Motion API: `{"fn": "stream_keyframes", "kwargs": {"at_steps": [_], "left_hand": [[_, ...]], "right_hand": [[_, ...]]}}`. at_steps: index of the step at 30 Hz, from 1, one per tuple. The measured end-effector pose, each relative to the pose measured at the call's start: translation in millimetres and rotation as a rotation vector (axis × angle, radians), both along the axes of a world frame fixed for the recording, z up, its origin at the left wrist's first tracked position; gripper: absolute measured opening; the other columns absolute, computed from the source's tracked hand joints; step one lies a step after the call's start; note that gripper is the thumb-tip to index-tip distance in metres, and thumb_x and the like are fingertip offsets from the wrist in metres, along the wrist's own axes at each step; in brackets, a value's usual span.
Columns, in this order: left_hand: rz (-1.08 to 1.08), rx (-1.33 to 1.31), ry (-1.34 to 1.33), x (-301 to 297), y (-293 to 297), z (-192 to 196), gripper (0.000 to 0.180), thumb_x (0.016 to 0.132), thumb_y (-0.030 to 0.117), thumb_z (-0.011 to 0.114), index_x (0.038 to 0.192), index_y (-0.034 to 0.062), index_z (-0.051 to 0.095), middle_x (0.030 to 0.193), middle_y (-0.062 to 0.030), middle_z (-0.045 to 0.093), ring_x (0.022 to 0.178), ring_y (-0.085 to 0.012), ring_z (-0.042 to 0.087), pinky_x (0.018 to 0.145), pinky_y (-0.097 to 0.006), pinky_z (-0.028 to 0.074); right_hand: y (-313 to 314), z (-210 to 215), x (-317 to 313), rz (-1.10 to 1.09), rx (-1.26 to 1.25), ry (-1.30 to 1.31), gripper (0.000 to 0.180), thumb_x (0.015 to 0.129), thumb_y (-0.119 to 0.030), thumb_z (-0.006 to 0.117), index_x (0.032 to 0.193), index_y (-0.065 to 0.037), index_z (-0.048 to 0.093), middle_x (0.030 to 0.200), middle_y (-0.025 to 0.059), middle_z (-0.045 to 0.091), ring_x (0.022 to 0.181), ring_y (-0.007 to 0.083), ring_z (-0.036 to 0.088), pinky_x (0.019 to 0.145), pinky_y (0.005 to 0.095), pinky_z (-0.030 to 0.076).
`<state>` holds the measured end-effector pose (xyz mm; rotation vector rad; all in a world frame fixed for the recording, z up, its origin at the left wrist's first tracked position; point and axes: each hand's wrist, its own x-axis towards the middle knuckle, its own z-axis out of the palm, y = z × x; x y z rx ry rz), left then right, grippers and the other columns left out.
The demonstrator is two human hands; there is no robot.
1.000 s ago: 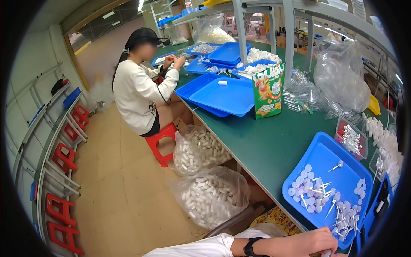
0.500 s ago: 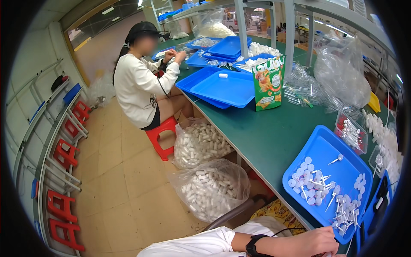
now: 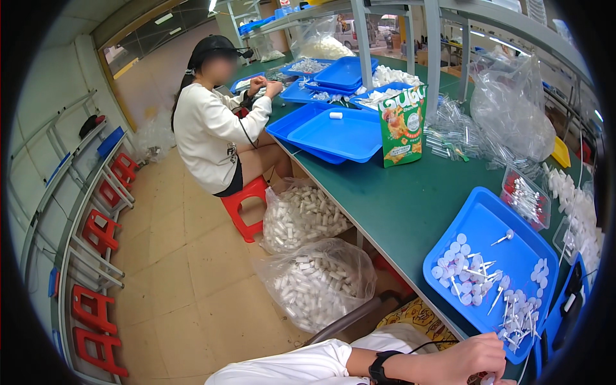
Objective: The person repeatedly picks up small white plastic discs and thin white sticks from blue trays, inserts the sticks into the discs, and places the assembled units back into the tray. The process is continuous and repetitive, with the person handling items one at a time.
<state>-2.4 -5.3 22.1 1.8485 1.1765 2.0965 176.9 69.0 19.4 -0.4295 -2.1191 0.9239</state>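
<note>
My left hand (image 3: 473,358), with a black band on its wrist, is at the lower right by the table edge. Its fingers are curled and pinched around a small whitish piece (image 3: 488,380), mostly cut off by the lower edge. A sliver of skin beside it may belong to my right hand (image 3: 507,382); its fingers cannot be made out. Just beyond lies a blue tray (image 3: 443,247) with translucent white discs (image 3: 457,256) and several thin white sticks with disc ends (image 3: 513,314). One such stick (image 3: 504,237) lies apart toward the tray's far side.
A clear box of metallic pins (image 3: 526,200) stands behind the tray. Farther along the green table (image 3: 359,192) are a green snack bag (image 3: 403,128) and stacked blue trays (image 3: 340,138). A co-worker (image 3: 212,122) sits at left, near bags of white cylinders (image 3: 314,282).
My left hand has shifted slightly left and its fingers have turned downward, showing more of the whitish piece. The whole view has moved a little. The tray's contents look the same.
</note>
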Motion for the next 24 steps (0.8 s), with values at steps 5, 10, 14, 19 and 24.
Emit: {"fn": "stream_keyframes", "kwargs": {"at_steps": [5, 10, 14, 19, 24], "left_hand": [[0.005, 0.009, -0.005, 0, 2, -2, 0.004, 0.065, 0.009, 0.068, 0.067, 0.0082, 0.064, 0.066, -0.0052, 0.061, 0.066, -0.0262, 0.058, 0.062, -0.037, 0.044], [0.026, 0.019, -0.010, 1, 7, -9, 0.005, 0.066, 0.009, 0.068, 0.070, 0.0076, 0.065, 0.067, -0.0050, 0.062, 0.067, -0.0259, 0.059, 0.064, -0.036, 0.044], [-0.005, -0.008, -0.028, 1, 4, -6, 0.006, 0.067, 0.009, 0.068, 0.072, 0.0069, 0.066, 0.069, -0.0055, 0.063, 0.068, -0.0258, 0.059, 0.066, -0.036, 0.045], [-0.025, -0.006, -0.026, 1, 5, -8, 0.007, 0.067, 0.009, 0.069, 0.073, 0.0064, 0.066, 0.070, -0.0062, 0.063, 0.069, -0.0260, 0.059, 0.066, -0.036, 0.045], [-0.024, -0.012, -0.030, 1, 6, -8, 0.007, 0.067, 0.009, 0.069, 0.073, 0.0061, 0.067, 0.071, -0.0065, 0.064, 0.070, -0.0261, 0.059, 0.066, -0.036, 0.045]], "right_hand": [[-3, 1, 0, 0.005, -0.043, -0.001, 0.015, 0.087, 0.009, 0.059, 0.102, 0.005, 0.059, 0.098, 0.0133, 0.057, 0.085, 0.0199, 0.055, 0.070, 0.0273, 0.047], [-2, 0, -1, 0.016, -0.035, 0.053, 0.017, 0.085, 0.010, 0.060, 0.101, 0.005, 0.059, 0.098, 0.0141, 0.057, 0.085, 0.0202, 0.056, 0.072, 0.0277, 0.048], [-3, 2, -6, -0.006, 0.002, 0.090, 0.014, 0.085, 0.010, 0.061, 0.098, 0.006, 0.060, 0.095, 0.0144, 0.058, 0.083, 0.0208, 0.056, 0.071, 0.0284, 0.048], [-2, 2, -10, -0.031, 0.007, 0.116, 0.013, 0.084, 0.010, 0.062, 0.096, 0.006, 0.060, 0.092, 0.0141, 0.058, 0.080, 0.0211, 0.055, 0.066, 0.0280, 0.048], [-2, -8, -7, -0.054, -0.074, 0.202, 0.014, 0.083, 0.010, 0.065, 0.095, 0.005, 0.060, 0.092, 0.0133, 0.058, 0.078, 0.0199, 0.055, 0.062, 0.0261, 0.047]]}}
